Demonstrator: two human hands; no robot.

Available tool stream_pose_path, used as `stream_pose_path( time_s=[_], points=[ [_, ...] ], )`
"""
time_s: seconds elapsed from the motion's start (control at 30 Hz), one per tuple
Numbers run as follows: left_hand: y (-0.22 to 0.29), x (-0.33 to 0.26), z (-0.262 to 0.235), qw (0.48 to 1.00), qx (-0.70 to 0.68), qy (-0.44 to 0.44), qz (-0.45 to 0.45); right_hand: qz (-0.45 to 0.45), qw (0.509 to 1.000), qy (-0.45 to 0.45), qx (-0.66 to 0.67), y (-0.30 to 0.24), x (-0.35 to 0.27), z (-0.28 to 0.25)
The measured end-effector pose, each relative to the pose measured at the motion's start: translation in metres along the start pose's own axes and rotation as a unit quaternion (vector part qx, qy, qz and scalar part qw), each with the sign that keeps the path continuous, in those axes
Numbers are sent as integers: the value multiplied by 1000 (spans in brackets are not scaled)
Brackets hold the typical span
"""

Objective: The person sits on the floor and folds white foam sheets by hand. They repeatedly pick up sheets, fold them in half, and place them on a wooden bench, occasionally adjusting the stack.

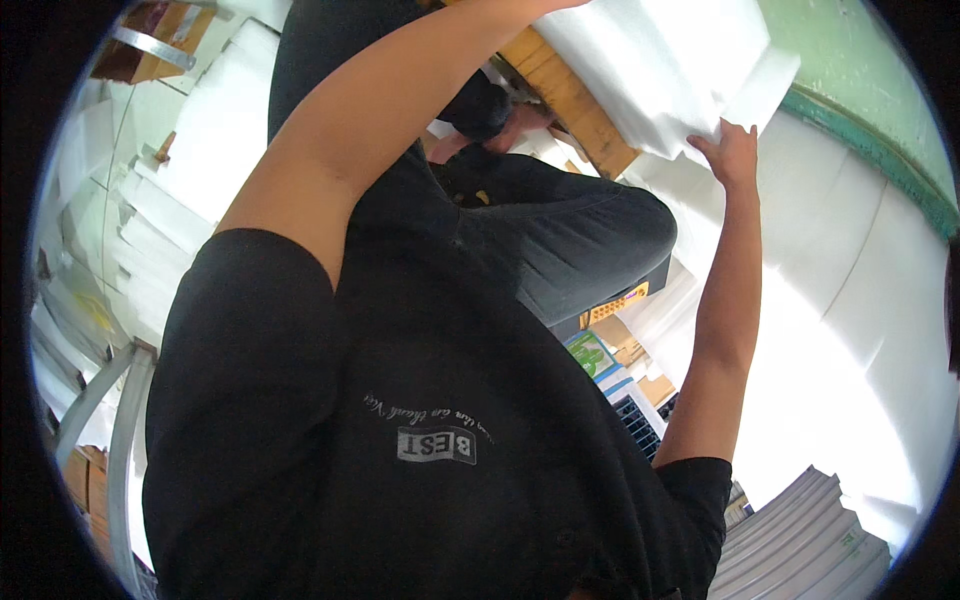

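A white sheet of soft foam-like material lies over a wooden board at the top of the head view, with a raised flap along its right side. My right hand is at the lower corner of that flap; its thumb and fingers are spread and the fingertips touch the white material. My left arm reaches across to the upper edge, where only a sliver of my left hand shows beside the white sheet. Its fingers are out of the picture.
My bent leg lies just below the board. A green-painted wall rises at upper right. White sheets are spread on the tiled floor at left, near a grey metal frame. Grey corrugated material stands at lower right.
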State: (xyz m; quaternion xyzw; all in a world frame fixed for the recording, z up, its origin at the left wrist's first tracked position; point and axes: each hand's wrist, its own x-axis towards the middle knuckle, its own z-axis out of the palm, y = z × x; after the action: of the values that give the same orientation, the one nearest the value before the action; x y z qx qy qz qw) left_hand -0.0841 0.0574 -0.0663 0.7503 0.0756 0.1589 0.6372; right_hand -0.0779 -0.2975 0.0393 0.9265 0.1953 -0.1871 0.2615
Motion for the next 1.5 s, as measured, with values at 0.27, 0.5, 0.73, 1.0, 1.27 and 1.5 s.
stream_pose_path(
  time_s=[0.27, 0.5, 0.73, 1.0, 1.27, 1.5],
  points=[
    [15, -2, -1, 1000, -8, -4, -27, 18, 999, 2, -50, -7, 8, 15],
    [2, -1, 4, 999, -31, -3, 9, 71, 997, -7, 0, -16, 7, 12],
    [6, 2, -2, 1000, 0, -10, -22, -9, 960, 139, 244, -50, 10, -22],
    [-2, 0, 8, 999, -35, 18, 23, 6, 969, 174, 173, -101, 49, -36],
    [-4, 0, 13, 999, 18, 44, 22, -8, 970, 179, 164, -103, 53, -35],
    [9, 2, 5, 999, -39, -28, -25, -9, 964, 207, 168, -100, 50, -34]
  ],
)
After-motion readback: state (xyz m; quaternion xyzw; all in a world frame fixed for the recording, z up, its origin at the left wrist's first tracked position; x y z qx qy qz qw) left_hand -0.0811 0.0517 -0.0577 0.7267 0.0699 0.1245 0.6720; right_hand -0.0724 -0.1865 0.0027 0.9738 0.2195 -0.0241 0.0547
